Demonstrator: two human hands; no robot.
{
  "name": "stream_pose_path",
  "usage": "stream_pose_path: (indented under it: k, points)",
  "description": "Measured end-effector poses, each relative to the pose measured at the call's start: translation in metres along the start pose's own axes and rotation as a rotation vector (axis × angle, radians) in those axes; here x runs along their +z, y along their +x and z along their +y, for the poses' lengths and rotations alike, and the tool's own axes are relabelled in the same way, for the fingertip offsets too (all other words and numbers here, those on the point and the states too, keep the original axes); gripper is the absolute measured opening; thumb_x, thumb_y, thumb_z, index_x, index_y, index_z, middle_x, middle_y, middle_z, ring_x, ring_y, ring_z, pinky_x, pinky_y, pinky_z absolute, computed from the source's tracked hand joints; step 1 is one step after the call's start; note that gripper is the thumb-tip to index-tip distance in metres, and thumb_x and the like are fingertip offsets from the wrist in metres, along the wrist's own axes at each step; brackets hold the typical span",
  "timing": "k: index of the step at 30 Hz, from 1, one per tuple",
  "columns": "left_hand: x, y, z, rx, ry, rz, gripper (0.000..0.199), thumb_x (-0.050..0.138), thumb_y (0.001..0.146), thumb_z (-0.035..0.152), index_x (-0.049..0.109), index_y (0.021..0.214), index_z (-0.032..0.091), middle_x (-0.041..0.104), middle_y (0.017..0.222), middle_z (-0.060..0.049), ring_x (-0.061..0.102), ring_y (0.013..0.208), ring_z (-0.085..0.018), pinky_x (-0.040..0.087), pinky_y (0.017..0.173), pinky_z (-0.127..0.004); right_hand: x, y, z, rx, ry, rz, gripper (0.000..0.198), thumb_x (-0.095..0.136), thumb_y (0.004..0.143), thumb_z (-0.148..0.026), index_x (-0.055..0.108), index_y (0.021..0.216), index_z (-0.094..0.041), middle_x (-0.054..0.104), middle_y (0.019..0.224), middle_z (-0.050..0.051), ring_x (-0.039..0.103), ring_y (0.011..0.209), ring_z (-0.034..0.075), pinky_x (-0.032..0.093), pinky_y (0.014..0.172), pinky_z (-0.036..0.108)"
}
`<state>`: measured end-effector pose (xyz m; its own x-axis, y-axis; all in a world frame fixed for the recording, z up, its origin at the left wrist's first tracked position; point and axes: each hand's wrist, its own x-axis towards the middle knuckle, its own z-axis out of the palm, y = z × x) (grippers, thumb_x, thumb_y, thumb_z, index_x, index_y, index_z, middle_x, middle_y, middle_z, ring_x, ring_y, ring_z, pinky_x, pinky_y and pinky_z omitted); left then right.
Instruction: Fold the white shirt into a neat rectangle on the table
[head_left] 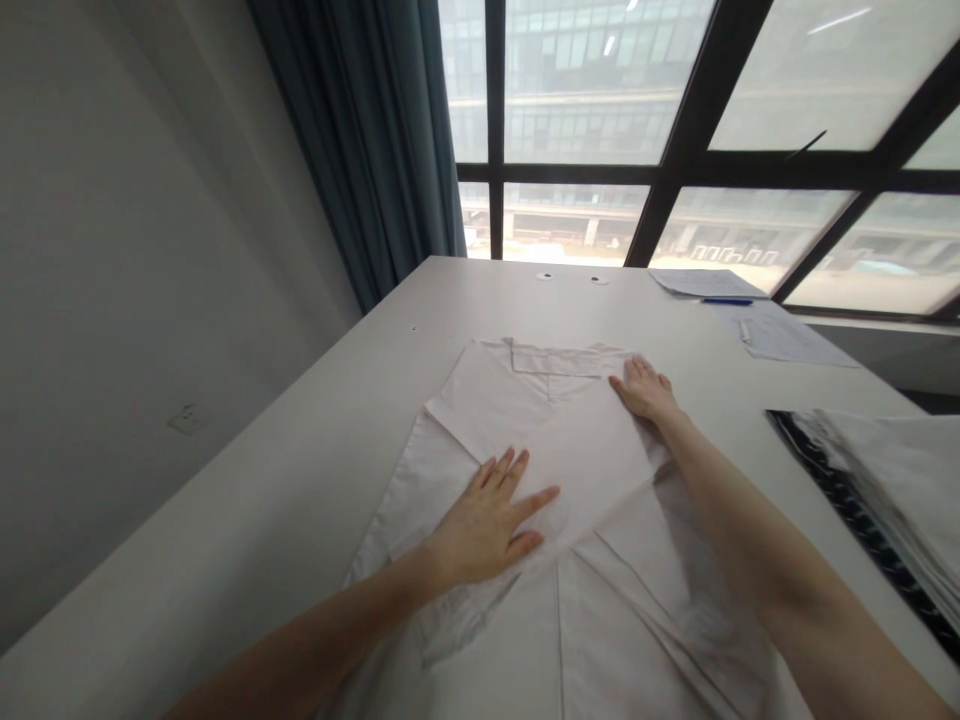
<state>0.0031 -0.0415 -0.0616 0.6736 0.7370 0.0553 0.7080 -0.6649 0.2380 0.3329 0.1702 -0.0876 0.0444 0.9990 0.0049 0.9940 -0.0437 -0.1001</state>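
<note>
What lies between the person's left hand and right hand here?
In the head view, only a stretch of the white shirt lies between the left hand and the right hand; nothing else shows there.

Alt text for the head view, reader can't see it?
A person's left hand lies flat on a white garment spread on a white table; the right hand touches the garment's upper right part. Cloth lies at right; papers and a pen lie near a window.

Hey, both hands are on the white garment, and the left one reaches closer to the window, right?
Not quite: the right hand reaches closer to the window, not the left hand, as the head view shows. Both hands are on the white garment.
</note>
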Motion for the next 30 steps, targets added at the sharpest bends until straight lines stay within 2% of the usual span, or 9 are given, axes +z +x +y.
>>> stream_pose_path:
  k: [10, 15, 18, 20, 23, 25, 28, 30]
  points:
    - [0.0, -0.001, -0.001, 0.016, -0.009, 0.006, 0.056, 0.042, 0.094, 0.052, 0.025, 0.147, 0.042, -0.001, 0.16, -0.003, 0.005, 0.145, -0.032, 0.016, 0.114, -0.052, 0.001, 0.008, 0.013, 0.012, -0.007, 0.018, 0.071, 0.014, 0.093, -0.057, 0.026, 0.15, -0.016, 0.022, 0.156, 0.012, 0.022, 0.142, 0.027, 0.022, 0.111, 0.056]
    - [0.0, -0.001, -0.001, 0.017, -0.012, -0.004, 0.056, 0.041, 0.095, 0.052, 0.024, 0.147, 0.042, -0.002, 0.16, -0.003, 0.005, 0.145, -0.033, 0.016, 0.114, -0.053, -0.005, 0.002, 0.034, 0.016, -0.023, 0.037, 0.065, 0.015, 0.094, -0.055, 0.029, 0.149, -0.023, 0.027, 0.155, 0.006, 0.027, 0.14, 0.029, 0.022, 0.109, 0.059]
    - [0.0, 0.0, 0.0, 0.023, -0.021, -0.011, 0.056, 0.04, 0.095, 0.052, 0.023, 0.147, 0.042, -0.003, 0.16, -0.003, 0.005, 0.145, -0.033, 0.015, 0.114, -0.053, -0.012, -0.006, 0.048, 0.053, -0.043, 0.056, 0.064, 0.015, 0.095, -0.052, 0.031, 0.148, -0.02, 0.027, 0.155, 0.008, 0.024, 0.141, 0.031, 0.019, 0.109, 0.06]
    - [0.0, 0.0, -0.001, 0.024, -0.024, -0.016, 0.057, 0.042, 0.094, 0.051, 0.023, 0.147, 0.043, -0.003, 0.16, -0.003, 0.005, 0.145, -0.034, 0.016, 0.114, -0.054, -0.017, -0.014, 0.049, 0.054, -0.075, 0.123, 0.062, 0.015, 0.096, -0.048, 0.03, 0.148, -0.017, 0.025, 0.156, 0.01, 0.019, 0.142, 0.03, 0.015, 0.111, 0.059]
    - [0.0, 0.0, 0.0, 0.024, -0.022, -0.014, 0.057, 0.043, 0.094, 0.05, 0.022, 0.147, 0.043, -0.003, 0.16, -0.003, 0.005, 0.145, -0.034, 0.016, 0.113, -0.054, -0.023, -0.036, 0.028, -0.016, -0.11, 0.283, 0.059, 0.018, 0.097, -0.041, 0.025, 0.149, -0.015, 0.024, 0.156, 0.012, 0.017, 0.143, 0.027, 0.013, 0.112, 0.056]
    - [0.0, 0.0, 0.0, 0.024, -0.018, -0.012, 0.057, 0.043, 0.094, 0.05, 0.022, 0.147, 0.043, -0.003, 0.16, -0.003, 0.005, 0.145, -0.034, 0.016, 0.114, -0.054, -0.021, -0.059, 0.003, -0.101, -0.095, 0.329, 0.058, 0.02, 0.097, -0.039, 0.025, 0.149, -0.014, 0.027, 0.155, 0.014, 0.02, 0.143, 0.026, 0.014, 0.113, 0.054]
    - [0.0, 0.0, 0.0, 0.024, -0.012, -0.015, 0.056, 0.042, 0.095, 0.049, 0.022, 0.147, 0.043, -0.003, 0.16, -0.003, 0.005, 0.145, -0.034, 0.015, 0.114, -0.054, -0.013, -0.098, -0.036, -0.337, -0.068, 0.204, 0.056, 0.024, 0.096, -0.04, 0.031, 0.147, -0.017, 0.032, 0.153, 0.012, 0.024, 0.142, 0.024, 0.017, 0.114, 0.048]
    - [-0.001, 0.001, 0.0, 0.025, -0.006, -0.016, 0.056, 0.041, 0.095, 0.049, 0.021, 0.147, 0.043, -0.004, 0.16, -0.004, 0.004, 0.145, -0.034, 0.015, 0.113, -0.054, -0.006, -0.121, -0.051, -0.449, -0.041, 0.101, 0.055, 0.024, 0.097, -0.042, 0.033, 0.147, -0.02, 0.032, 0.153, 0.009, 0.024, 0.142, 0.023, 0.019, 0.114, 0.047]
